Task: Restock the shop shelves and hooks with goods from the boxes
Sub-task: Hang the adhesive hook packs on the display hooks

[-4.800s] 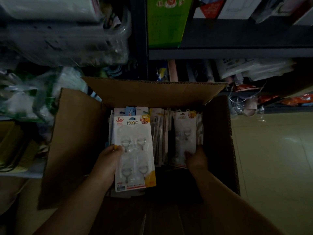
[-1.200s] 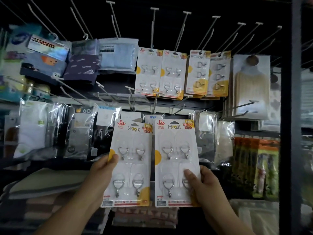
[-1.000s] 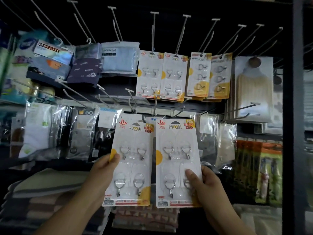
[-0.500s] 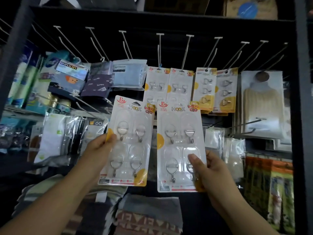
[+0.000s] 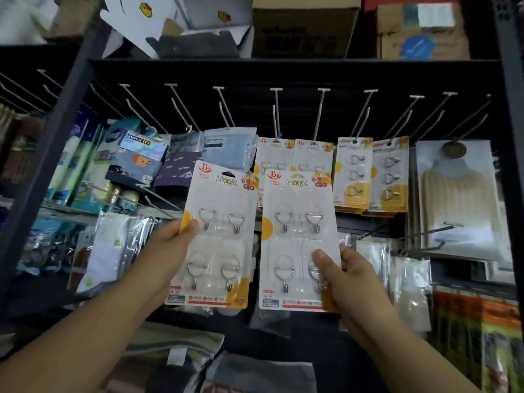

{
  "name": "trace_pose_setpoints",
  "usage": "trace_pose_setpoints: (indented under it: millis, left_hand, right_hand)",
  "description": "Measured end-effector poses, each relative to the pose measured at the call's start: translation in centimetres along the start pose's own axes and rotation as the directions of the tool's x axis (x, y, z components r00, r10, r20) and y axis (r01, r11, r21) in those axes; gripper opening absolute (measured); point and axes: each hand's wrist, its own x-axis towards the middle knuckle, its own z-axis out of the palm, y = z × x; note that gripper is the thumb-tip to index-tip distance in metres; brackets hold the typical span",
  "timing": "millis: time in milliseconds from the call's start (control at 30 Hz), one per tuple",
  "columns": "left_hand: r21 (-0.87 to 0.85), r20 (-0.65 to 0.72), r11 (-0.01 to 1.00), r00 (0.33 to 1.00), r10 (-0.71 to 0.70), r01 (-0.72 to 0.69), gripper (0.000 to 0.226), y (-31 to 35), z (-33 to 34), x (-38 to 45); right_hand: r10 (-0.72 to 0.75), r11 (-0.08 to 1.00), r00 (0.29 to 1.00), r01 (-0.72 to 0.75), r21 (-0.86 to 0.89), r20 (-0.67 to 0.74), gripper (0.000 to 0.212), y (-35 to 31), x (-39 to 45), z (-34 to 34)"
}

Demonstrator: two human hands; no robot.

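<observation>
I hold one hook card [image 5: 217, 236] pinched in my left hand [image 5: 170, 248] and another hook card [image 5: 297, 239] in my right hand [image 5: 348, 276], raised just below matching cards [image 5: 295, 157]; next, thread each hang-hole onto its peg [image 5: 276, 112].

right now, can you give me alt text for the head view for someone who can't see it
Two bare hands each hold up a white blister card of four metal hooks, left hand gripping the left card, right hand the right card, before a dark pegboard rack where matching hook cards hang on metal pegs.
</observation>
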Motion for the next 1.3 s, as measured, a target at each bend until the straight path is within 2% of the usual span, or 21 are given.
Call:
trace_pose_setpoints:
  millis: [300, 400, 500, 667, 767, 967, 1067, 1300]
  left_hand:
    - [0.013, 0.041, 0.998, 0.997, 0.068, -0.068, 0.013, 3.4, -1.4, 6.5]
    - [-0.003, 0.09, 0.996, 0.992, 0.084, -0.084, 0.026, 3.5, -1.9, 7.9]
    - [-0.009, 0.121, 0.996, 0.989, 0.087, -0.087, 0.022, 3.3, -2.3, 8.6]
    - [-0.02, 0.093, 0.996, 0.992, 0.089, -0.087, 0.002, 2.8, -3.3, 9.7]
    - [-0.007, 0.076, 0.993, 0.991, 0.115, -0.114, 0.018, 2.7, -4.5, 10.7]
    - [-0.038, 0.04, 0.988, 0.988, 0.148, -0.147, 0.016, 3.4, -6.1, 13.5]
    - [-0.059, 0.049, 0.989, 0.989, 0.141, -0.138, 0.021, 4.0, -6.6, 14.9]
    - [-0.024, 0.061, 0.986, 0.984, 0.169, -0.168, 0.02, 4.3, -6.6, 16.7]
  right_hand:
    - [-0.16, 0.985, 0.985, 0.155, -0.078, -0.068, 0.02, -3.0, 5.7, 3.1]
    - [-0.199, 0.974, 0.975, 0.187, -0.126, -0.098, 0.019, -3.0, 7.1, 4.1]
    - [-0.201, 0.973, 0.973, 0.184, -0.141, -0.117, 0.017, -2.5, 8.3, 4.8]
    - [-0.174, 0.975, 0.978, 0.154, -0.158, -0.119, 0.017, -2.2, 9.8, 5.9]
    - [-0.161, 0.98, 0.98, 0.145, -0.136, -0.117, 0.019, -3.0, 10.5, 6.9]
    - [-0.213, 0.972, 0.967, 0.196, -0.127, -0.138, 0.022, -6.5, 13.6, 9.3]
    - [-0.239, 0.965, 0.957, 0.217, -0.145, -0.161, 0.016, -8.6, 15.5, 10.4]
    - [-0.197, 0.972, 0.953, 0.16, -0.171, -0.23, 0.022, -9.5, 19.6, 11.2]
